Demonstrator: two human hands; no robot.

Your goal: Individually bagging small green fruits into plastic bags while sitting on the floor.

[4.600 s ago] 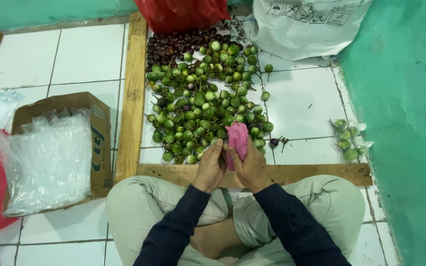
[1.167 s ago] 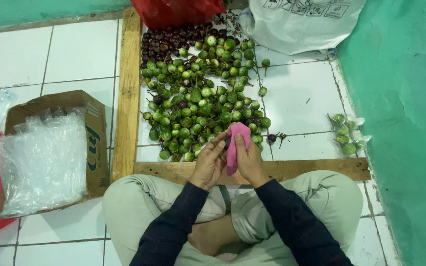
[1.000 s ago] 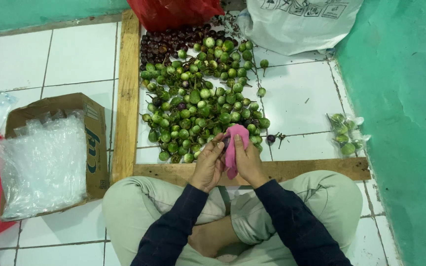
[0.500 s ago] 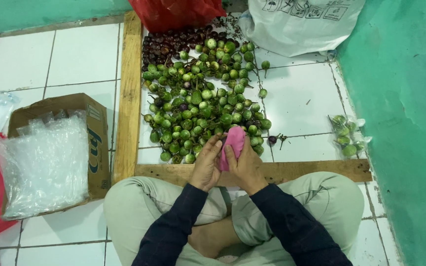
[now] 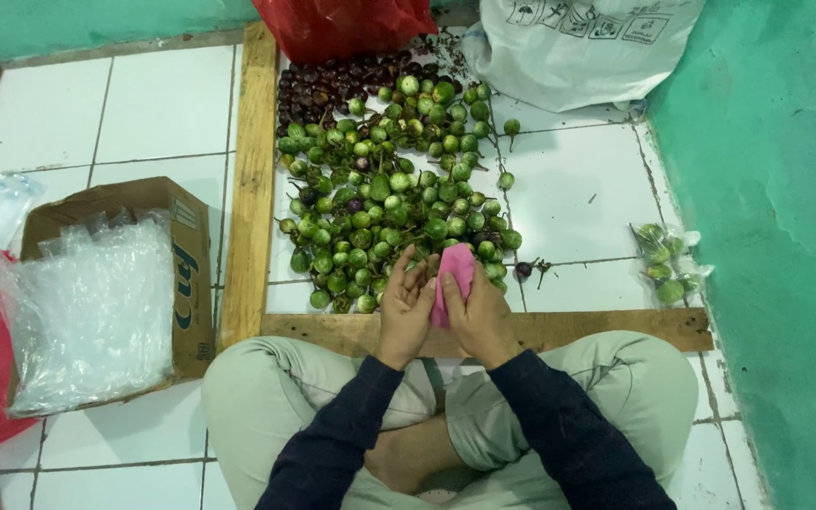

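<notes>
We grip a pink cloth [image 5: 453,280] in our right hand [image 5: 477,316], at six o'clock of the heap of small green eggplants [image 5: 387,194]; our left hand [image 5: 406,304] curls against it, but we cannot tell whether it encloses a fruit. Rubbing hard could, we judge, flick a fruit toward the wooden rail [image 5: 484,330] at our knees.

The person sits cross-legged, both forearms in dark sleeves reaching forward and meeting in front of the knees. The left hand [image 5: 406,307] is raised with its palm turned right and fingers loosely curled. The right hand [image 5: 477,316] sits just beside it, fingers closed in a grip, thumb toward the left hand.
</notes>
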